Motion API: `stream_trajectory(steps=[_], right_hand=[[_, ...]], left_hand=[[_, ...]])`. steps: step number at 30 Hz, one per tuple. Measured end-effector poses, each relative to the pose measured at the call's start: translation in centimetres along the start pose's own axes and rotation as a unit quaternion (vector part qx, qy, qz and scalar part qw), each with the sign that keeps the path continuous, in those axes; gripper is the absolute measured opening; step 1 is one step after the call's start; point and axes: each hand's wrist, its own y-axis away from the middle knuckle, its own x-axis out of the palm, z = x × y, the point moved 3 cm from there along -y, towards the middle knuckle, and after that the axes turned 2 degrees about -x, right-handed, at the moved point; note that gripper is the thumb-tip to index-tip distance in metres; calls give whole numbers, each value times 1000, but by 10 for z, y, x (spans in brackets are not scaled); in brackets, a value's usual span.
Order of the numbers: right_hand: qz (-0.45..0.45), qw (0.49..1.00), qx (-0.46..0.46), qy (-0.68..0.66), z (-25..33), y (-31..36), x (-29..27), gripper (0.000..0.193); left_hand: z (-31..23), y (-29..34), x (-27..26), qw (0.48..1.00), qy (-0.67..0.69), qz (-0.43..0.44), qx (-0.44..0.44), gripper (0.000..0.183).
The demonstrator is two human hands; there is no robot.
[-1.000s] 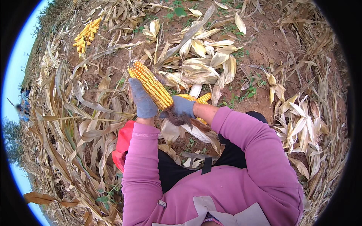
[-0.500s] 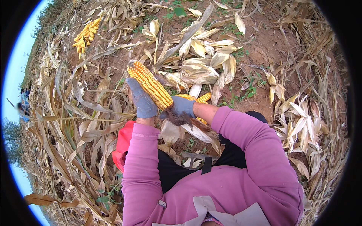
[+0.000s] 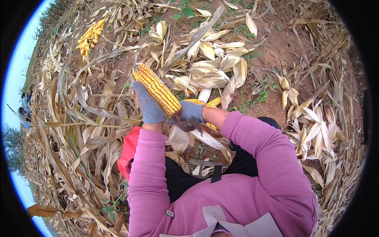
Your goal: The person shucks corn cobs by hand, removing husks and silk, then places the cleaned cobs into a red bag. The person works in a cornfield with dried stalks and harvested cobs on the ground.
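A husked yellow corn cob (image 3: 157, 89) leans across my left hand (image 3: 149, 103), which wears a grey glove and is closed round it from the left. Its tip points up and to the left. My right hand (image 3: 191, 111), also gloved, is at the cob's lower end, with fingers partly hidden. Dark corn silk (image 3: 185, 123) hangs beneath this hand, together with pale husk (image 3: 209, 138). Behind the right hand, other yellow cobs (image 3: 213, 102) lie on the ground, partly covered by the hand and wrist.
Loose dry husks (image 3: 209, 75) lie on reddish soil ahead of me. A pile of yellow cobs (image 3: 90, 37) rests at the far left. Dry stalks (image 3: 75, 130) cover the left side. A red object (image 3: 128, 152) sits beside my left forearm. More husks (image 3: 316, 130) are at the right.
Hardly anything differs. The cob and both hands keep nearly the same place, and the silk under my right hand has shifted slightly.
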Motion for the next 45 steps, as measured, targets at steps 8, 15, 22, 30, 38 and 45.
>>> stream_trajectory(steps=[8,15,22,30,38,45], right_hand=[[2,998,43,-46,0,1,0,31],[-3,998,47,-51,-7,-2,1,28],[-7,999,31,-32,-10,-5,2,30],[-2,998,38,-41,-16,-6,2,30],[-2,999,36,-13,-4,-1,-1,28],[2,1000,13,6,-5,-2,0,28]], left_hand=[[0,0,0,1000,6,26,-17,66],[-3,2,4,1000,-2,14,-5,63],[0,-1,-1,1000,-2,10,-7,67],[-1,0,1,1000,-19,5,-9,67],[-1,0,2,1000,1,20,-12,64],[2,-4,-1,1000,7,3,0,63]])
